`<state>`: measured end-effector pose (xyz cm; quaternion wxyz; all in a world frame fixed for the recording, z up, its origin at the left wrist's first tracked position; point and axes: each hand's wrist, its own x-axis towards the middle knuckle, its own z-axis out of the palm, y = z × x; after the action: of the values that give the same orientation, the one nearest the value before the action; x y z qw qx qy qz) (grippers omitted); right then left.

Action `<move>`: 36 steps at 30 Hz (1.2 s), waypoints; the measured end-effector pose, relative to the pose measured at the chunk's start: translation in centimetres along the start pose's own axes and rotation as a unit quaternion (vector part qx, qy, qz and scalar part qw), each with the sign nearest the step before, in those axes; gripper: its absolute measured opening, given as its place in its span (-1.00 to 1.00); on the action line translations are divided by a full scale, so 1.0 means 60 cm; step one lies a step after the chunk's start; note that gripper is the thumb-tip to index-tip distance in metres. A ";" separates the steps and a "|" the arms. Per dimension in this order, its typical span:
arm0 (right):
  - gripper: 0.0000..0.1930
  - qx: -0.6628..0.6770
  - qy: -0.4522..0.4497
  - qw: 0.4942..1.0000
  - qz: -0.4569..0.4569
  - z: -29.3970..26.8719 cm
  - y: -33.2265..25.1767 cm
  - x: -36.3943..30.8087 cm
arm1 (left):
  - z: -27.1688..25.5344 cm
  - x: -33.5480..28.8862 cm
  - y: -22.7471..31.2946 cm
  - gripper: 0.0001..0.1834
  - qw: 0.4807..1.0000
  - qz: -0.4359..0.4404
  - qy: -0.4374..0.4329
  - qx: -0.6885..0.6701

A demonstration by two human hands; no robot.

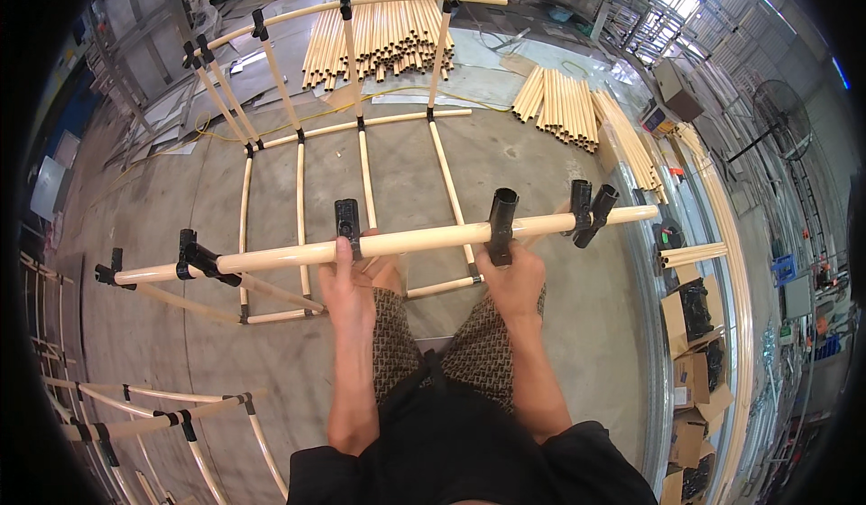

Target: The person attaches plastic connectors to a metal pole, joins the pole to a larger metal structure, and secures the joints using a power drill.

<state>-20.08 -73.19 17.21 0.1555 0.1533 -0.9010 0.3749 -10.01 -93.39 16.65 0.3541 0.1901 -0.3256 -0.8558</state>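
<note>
A long cream-coloured pipe crosses in front of my lap, with several black pipe joints along it. My left hand is closed around one black joint, its thumb laid on the front and its fingers behind the pipe. Farther right, my right hand grips the lower end of another black joint, whose open socket points up and away. Two more joints sit close together near the pipe's right end. Toward the left end, an angled joint has a further pipe running from it.
Beyond the pipe stands a frame of cream pipes and black joints on the concrete floor. Pipe stacks lie at the back. Cardboard boxes and long pipes line the right side. Another pipe frame is at lower left.
</note>
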 end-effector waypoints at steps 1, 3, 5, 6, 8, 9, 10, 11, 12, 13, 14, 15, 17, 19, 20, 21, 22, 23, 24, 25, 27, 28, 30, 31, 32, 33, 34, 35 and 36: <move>-0.72 -0.006 -0.009 1.000 0.004 0.001 -0.006 0.002 | -0.002 0.001 0.000 -0.64 1.000 0.000 -0.003 -0.001; -0.73 -0.022 -0.022 0.999 0.012 -0.001 -0.015 0.004 | -0.006 0.001 -0.002 -0.64 1.000 0.001 -0.009 0.000; -0.73 -0.042 -0.035 0.998 0.008 0.004 -0.007 0.005 | -0.009 0.001 -0.005 -0.64 1.000 0.004 -0.008 0.002; -0.73 -0.053 -0.042 0.998 0.006 0.004 -0.004 0.005 | -0.006 0.000 -0.006 -0.63 1.000 0.004 -0.006 0.000; -0.71 0.002 -0.045 0.998 0.037 0.001 -0.004 0.005 | 0.000 -0.004 -0.004 -0.63 1.000 0.005 0.000 -0.001; -0.70 0.031 -0.047 0.997 0.053 0.000 -0.004 0.005 | -0.002 -0.004 -0.006 -0.62 1.000 0.007 -0.004 -0.003; -0.70 0.025 -0.051 0.997 0.046 0.000 0.000 0.004 | -0.005 -0.003 -0.009 -0.62 1.000 0.010 -0.008 -0.006; -0.69 0.019 -0.053 0.998 0.040 -0.001 0.006 0.005 | -0.006 -0.001 -0.010 -0.61 1.000 0.012 -0.015 -0.009; -0.69 0.014 -0.055 0.998 0.035 -0.003 0.009 0.007 | -0.005 -0.001 -0.010 -0.61 1.000 0.015 -0.012 -0.004; -0.69 0.011 -0.057 0.998 0.037 -0.004 0.008 0.007 | -0.004 -0.002 -0.009 -0.61 1.000 0.017 -0.010 0.000; -0.68 0.009 -0.059 0.997 0.038 -0.005 0.007 0.007 | -0.004 -0.004 -0.009 -0.61 1.000 0.020 -0.008 0.005; -0.68 0.006 -0.061 0.997 0.040 -0.006 0.006 0.007 | -0.005 -0.004 -0.011 -0.61 1.000 0.021 -0.011 0.004; -0.68 0.020 -0.062 0.996 0.053 -0.003 0.009 0.007 | -0.010 0.001 -0.014 -0.62 1.000 0.024 -0.019 0.003; -0.67 0.039 -0.030 0.998 0.043 0.004 0.007 0.005 | -0.012 0.002 -0.014 -0.62 0.999 0.026 -0.020 0.001; -0.66 0.051 0.003 0.998 0.028 0.013 0.002 -0.001 | -0.013 0.003 -0.015 -0.62 0.999 0.026 -0.021 0.000; -0.65 0.062 0.035 0.997 0.012 0.018 -0.003 -0.004 | -0.015 0.005 -0.015 -0.62 0.999 0.026 -0.022 -0.004; -0.64 0.031 0.014 0.999 0.029 0.017 -0.006 -0.004 | -0.016 0.006 -0.016 -0.62 0.999 0.026 -0.022 -0.008; -0.64 0.040 0.016 0.999 0.024 0.016 -0.004 -0.005 | -0.018 0.005 -0.016 -0.62 0.999 0.025 -0.021 -0.010; -0.65 0.049 0.019 0.998 0.019 0.016 -0.002 -0.006 | -0.017 0.004 -0.015 -0.62 0.999 0.023 -0.030 -0.009; -0.65 0.057 0.021 0.998 0.013 0.016 0.000 -0.005 | -0.014 0.002 -0.012 -0.62 0.999 0.022 -0.038 -0.007; -0.66 0.118 0.009 0.993 -0.002 0.010 0.011 0.002 | -0.016 0.002 -0.011 -0.63 0.998 0.027 -0.049 -0.003; -0.67 0.149 0.001 0.989 -0.010 0.009 0.014 0.003 | -0.020 0.005 -0.014 -0.63 0.998 0.034 -0.051 -0.001; -0.67 0.108 0.002 0.994 -0.003 0.007 0.006 0.003 | -0.022 0.005 -0.015 -0.63 0.998 0.039 -0.053 0.002; -0.66 0.087 0.002 0.996 0.001 0.007 0.003 0.002 | -0.021 0.003 -0.014 -0.63 0.998 0.038 -0.053 0.003; -0.66 0.089 0.012 0.996 -0.009 0.010 0.006 0.000 | -0.020 0.002 -0.014 -0.62 0.998 0.037 -0.054 0.004; -0.66 0.092 0.023 0.995 -0.018 0.014 0.011 -0.003 | -0.018 0.001 -0.014 -0.63 0.998 0.034 -0.051 0.003; -0.66 0.094 0.034 0.995 -0.028 0.016 0.015 -0.005 | -0.014 -0.002 -0.014 -0.63 0.998 0.032 -0.048 0.001; -0.66 0.088 0.027 0.995 -0.025 0.014 0.013 -0.006 | -0.013 -0.004 -0.012 -0.63 0.999 0.029 -0.046 0.001; -0.66 0.083 0.019 0.996 -0.022 0.010 0.008 -0.006 | -0.014 -0.005 -0.011 -0.64 0.999 0.026 -0.046 0.000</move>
<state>-20.05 -73.26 16.38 0.1675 0.1778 -0.8601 0.4479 -9.65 -93.16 15.58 0.3612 0.1420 -0.3464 -0.8541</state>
